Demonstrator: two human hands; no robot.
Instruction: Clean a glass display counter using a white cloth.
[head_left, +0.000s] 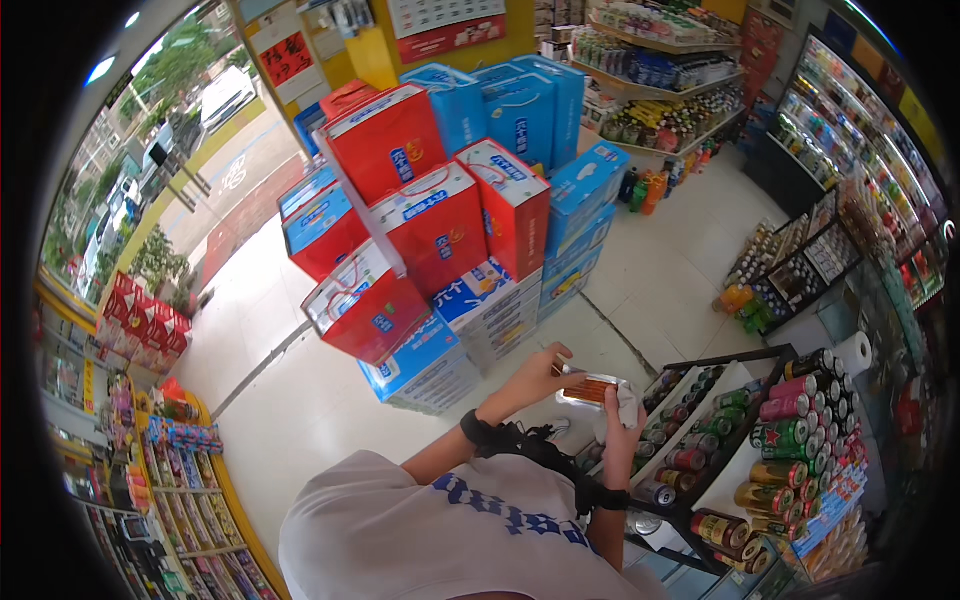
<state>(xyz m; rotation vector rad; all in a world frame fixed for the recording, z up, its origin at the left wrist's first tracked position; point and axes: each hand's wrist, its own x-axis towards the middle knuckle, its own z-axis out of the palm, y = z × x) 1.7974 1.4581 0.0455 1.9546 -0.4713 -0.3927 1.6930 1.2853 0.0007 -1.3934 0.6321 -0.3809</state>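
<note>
A small packet (592, 391) with a silvery wrapper and brown-orange strips showing lies across both my hands, in front of my chest. From below, my right hand (624, 426) grips its right end, the thumb lying over the front. At the left end, my left hand (531, 381) pinches the packet's edge between thumb and fingers. A small dark bit shows by those fingertips; I cannot tell whether it is part of the contents. Black straps circle both wrists, and a black cord bundle (525, 442) hangs between them.
Red gift boxes (431, 225) and blue cartons (420, 360) are stacked ahead of me. Close on my right stands a drink-can rack (690, 435), with stacked cans (787, 442) beside it. A snack shelf (187, 487) is at left. Tiled floor (270, 420) runs between them.
</note>
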